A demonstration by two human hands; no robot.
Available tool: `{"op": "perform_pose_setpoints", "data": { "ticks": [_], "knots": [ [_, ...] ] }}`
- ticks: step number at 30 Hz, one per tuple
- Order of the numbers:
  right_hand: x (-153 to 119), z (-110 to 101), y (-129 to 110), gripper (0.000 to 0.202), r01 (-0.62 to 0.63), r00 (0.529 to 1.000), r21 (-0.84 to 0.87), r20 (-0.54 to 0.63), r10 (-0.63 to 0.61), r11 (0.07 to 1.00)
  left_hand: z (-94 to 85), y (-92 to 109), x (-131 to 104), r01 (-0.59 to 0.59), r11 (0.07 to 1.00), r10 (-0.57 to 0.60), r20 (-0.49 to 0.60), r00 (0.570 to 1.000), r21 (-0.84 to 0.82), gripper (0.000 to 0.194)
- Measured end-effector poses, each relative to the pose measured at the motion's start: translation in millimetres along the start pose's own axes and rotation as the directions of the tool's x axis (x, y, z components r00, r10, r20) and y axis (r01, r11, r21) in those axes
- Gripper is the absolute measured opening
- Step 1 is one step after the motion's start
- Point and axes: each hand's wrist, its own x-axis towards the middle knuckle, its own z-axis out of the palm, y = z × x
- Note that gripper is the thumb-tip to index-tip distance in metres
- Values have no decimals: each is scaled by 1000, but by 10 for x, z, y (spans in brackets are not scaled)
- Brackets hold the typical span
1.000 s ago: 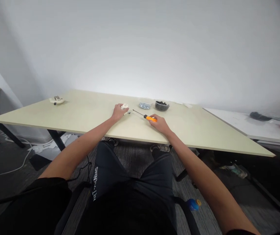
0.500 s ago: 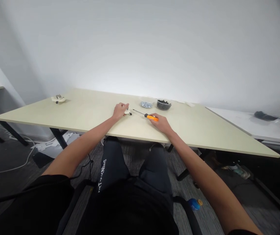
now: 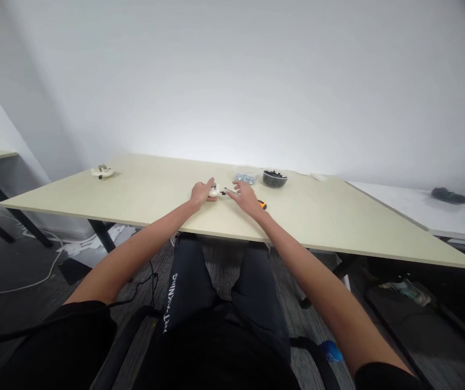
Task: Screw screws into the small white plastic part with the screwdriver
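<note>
The head view showed the left hand (image 3: 202,192) with thumb and fingers closed on a small cream-white part (image 3: 215,190) over the middle of the table (image 3: 155,187), rounded in shape, with a black knob (image 3: 223,193) at its right side. It looked like light, stiff, smooth plastic, probably a little slippery, best gripped by its rounded body. The right hand (image 3: 245,198) had fingertips apart near the knob; whether they touched it, or the palm held the screwdriver (image 3: 262,205) there, could not be told.
</note>
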Motion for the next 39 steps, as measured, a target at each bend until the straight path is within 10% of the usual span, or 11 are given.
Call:
{"op": "perform_pose_setpoints", "data": {
  "ticks": [7, 15, 21, 39],
  "knots": [
    [75, 251, -96, 21, -246, 960, 590, 260, 107, 769, 2, 63, -50, 50, 992, -45, 47, 998, -119, 51],
    [62, 239, 128, 11, -316, 943, 676, 151, 296, 666, 32, 91, -192, -227, 971, 193, 318, 928, 73, 42],
    [68, 261, 179, 13, -354, 914, 729, 137, 382, 586, 44, 58, -176, -442, 816, 367, 256, 894, 374, 33],
    [60, 237, 189, 22, -279, 927, 867, 130, 352, 413, 26, 12, -131, -637, 623, 601, 243, 761, 454, 29]
  ]
}}
